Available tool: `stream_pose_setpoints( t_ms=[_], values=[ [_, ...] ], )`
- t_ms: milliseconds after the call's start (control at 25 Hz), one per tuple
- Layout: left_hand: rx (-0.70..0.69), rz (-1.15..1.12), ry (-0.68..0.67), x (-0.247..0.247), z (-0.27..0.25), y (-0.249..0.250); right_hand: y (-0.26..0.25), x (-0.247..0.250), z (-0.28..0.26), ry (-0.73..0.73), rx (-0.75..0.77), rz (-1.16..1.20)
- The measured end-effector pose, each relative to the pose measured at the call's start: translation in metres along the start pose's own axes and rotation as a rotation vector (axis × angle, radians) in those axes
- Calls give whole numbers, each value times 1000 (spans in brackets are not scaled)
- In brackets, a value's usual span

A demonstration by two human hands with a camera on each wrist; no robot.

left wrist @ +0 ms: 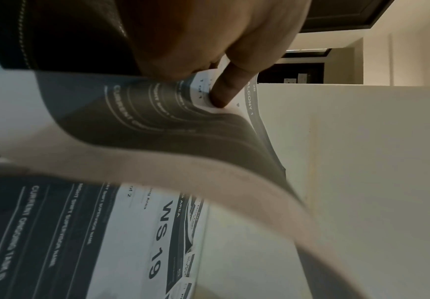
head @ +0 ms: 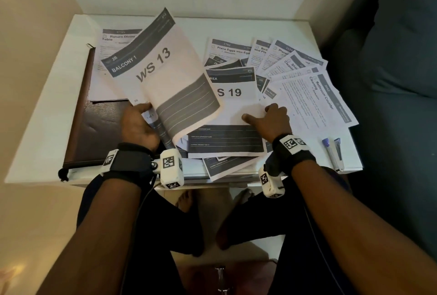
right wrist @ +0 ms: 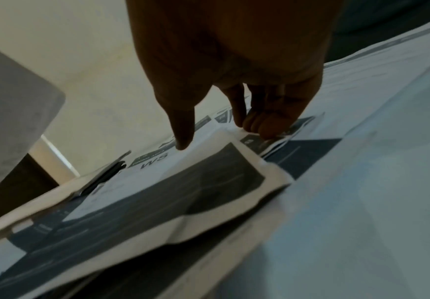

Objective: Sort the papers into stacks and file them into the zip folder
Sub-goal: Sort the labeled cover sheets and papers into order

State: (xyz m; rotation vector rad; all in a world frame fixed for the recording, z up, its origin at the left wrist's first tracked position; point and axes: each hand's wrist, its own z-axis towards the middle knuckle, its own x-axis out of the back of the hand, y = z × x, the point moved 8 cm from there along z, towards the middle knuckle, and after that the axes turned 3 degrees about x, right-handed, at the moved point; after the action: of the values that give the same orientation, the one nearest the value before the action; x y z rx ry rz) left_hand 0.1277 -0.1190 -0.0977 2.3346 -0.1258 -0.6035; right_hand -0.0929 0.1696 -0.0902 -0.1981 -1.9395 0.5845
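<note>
My left hand (head: 139,120) grips a small bundle of sheets; the top one reads "WS 13" (head: 163,67) and stands tilted above the table. In the left wrist view my left thumb (left wrist: 228,89) pins the curled sheets (left wrist: 157,125). My right hand (head: 272,118) rests fingers down on the "WS 19" sheet (head: 233,96), which lies flat on a pile; its fingertips (right wrist: 262,126) touch paper. A brown zip folder (head: 99,126) lies shut at the table's left, partly under papers. Several task sheets (head: 309,96) fan out at the right.
The white table (head: 59,114) is small, with walls behind and at the left. A dark blue sofa (head: 399,62) stands close on the right. A stapler and a pen (head: 334,152) lie at the front right corner. My knees sit under the front edge.
</note>
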Motion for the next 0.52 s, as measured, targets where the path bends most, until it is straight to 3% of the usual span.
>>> stream_pose_setpoints(
  t_ms=[120, 240, 360, 520],
  values=[
    [69, -77, -7, -5, -6, -5, -1, -9, 8, 2, -11, -106],
    [80, -71, 27, 0, -7, -1, 4, 0, 22, -10, 0, 33],
    [87, -90, 35, 1, -10, 3, 11, 32, 40, 30, 23, 135],
    [115, -92, 2, -2, -16, 4, 21, 88, 70, 179, 45, -43]
  ],
)
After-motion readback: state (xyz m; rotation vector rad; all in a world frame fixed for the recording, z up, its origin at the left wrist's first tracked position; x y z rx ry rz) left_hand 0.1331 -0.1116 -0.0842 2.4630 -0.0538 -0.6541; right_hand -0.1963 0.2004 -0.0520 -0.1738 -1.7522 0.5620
